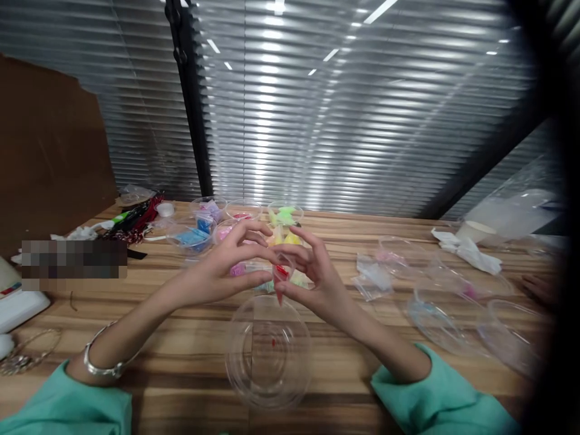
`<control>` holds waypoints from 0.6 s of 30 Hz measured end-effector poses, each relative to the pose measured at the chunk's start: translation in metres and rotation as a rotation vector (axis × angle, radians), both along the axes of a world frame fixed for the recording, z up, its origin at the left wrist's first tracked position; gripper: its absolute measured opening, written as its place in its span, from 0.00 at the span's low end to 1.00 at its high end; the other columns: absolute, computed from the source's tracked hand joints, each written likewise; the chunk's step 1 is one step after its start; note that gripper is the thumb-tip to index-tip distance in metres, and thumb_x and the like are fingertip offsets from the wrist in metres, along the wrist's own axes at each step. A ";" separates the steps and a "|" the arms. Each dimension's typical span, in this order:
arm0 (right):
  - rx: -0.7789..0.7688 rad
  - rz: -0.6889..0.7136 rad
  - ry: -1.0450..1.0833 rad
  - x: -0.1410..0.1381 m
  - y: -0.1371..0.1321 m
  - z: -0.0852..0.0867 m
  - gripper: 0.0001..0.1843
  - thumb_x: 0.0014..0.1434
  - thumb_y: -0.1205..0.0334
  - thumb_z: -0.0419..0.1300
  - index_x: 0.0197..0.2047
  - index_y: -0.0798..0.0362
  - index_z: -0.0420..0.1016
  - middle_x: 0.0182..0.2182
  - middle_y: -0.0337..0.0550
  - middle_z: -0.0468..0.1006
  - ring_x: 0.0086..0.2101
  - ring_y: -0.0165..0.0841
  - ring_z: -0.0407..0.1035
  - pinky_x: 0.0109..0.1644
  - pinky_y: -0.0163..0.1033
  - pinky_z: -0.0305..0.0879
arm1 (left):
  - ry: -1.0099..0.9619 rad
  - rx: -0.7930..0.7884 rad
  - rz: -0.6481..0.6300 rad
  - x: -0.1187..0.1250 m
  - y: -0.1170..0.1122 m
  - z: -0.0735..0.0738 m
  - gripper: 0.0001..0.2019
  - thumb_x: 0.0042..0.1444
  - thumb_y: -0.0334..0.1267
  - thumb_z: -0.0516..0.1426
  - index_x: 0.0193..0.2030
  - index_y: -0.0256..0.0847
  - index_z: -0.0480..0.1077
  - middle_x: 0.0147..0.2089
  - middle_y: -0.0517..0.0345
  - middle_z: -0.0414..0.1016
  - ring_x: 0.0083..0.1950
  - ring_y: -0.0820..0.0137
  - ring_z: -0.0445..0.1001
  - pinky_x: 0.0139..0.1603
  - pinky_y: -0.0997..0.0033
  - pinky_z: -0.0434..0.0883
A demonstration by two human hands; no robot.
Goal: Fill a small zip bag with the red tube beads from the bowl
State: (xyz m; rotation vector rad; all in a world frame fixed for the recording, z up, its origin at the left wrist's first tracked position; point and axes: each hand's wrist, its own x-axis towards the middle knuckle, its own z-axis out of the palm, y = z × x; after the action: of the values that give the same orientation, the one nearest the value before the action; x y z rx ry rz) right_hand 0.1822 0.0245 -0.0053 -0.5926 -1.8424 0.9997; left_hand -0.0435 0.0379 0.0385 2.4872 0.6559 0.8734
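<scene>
Both hands meet above a clear plastic cup (268, 353) standing on the wooden table (344, 356). My left hand (226, 266) and my right hand (312, 272) pinch a small clear bag holding red bits (281, 273) between their fingertips, the bag hanging over the cup's mouth. One red bit lies inside the cup. Behind the hands stand several clear cups with coloured pieces: blue (193, 238), pink (242, 212), green (284, 214).
Empty clear cups lie on their sides at the right (446, 317). Small clear bags (371, 278) and white crumpled paper (473, 254) lie nearby. Cords and tools sit at the far left (131, 220). A brown board (49, 151) leans at left.
</scene>
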 end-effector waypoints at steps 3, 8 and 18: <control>0.005 -0.053 -0.003 0.001 -0.002 0.002 0.45 0.58 0.64 0.68 0.69 0.36 0.46 0.55 0.44 0.71 0.54 0.34 0.70 0.60 0.46 0.71 | -0.005 -0.143 0.042 0.005 -0.007 -0.001 0.09 0.60 0.42 0.62 0.45 0.43 0.71 0.59 0.52 0.62 0.64 0.63 0.62 0.63 0.63 0.65; 0.038 -0.126 -0.044 0.002 -0.010 0.003 0.40 0.59 0.62 0.67 0.67 0.39 0.49 0.51 0.44 0.68 0.51 0.34 0.69 0.51 0.42 0.76 | -0.075 -0.250 0.007 0.012 -0.009 -0.006 0.09 0.59 0.40 0.63 0.33 0.38 0.70 0.52 0.52 0.69 0.57 0.65 0.70 0.57 0.63 0.68; 0.014 -0.012 -0.135 0.015 -0.006 0.018 0.20 0.65 0.60 0.61 0.58 0.45 0.62 0.44 0.40 0.72 0.46 0.31 0.71 0.50 0.39 0.72 | 0.012 -0.160 -0.088 -0.014 0.008 0.008 0.02 0.61 0.33 0.62 0.40 0.39 0.75 0.46 0.55 0.78 0.47 0.71 0.77 0.49 0.72 0.73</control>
State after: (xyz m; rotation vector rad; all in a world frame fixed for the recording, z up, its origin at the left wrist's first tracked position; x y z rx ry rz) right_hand 0.1969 0.0190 0.0126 -0.6759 -1.9604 0.9577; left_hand -0.0573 0.0462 0.0466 2.3605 0.5910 0.7443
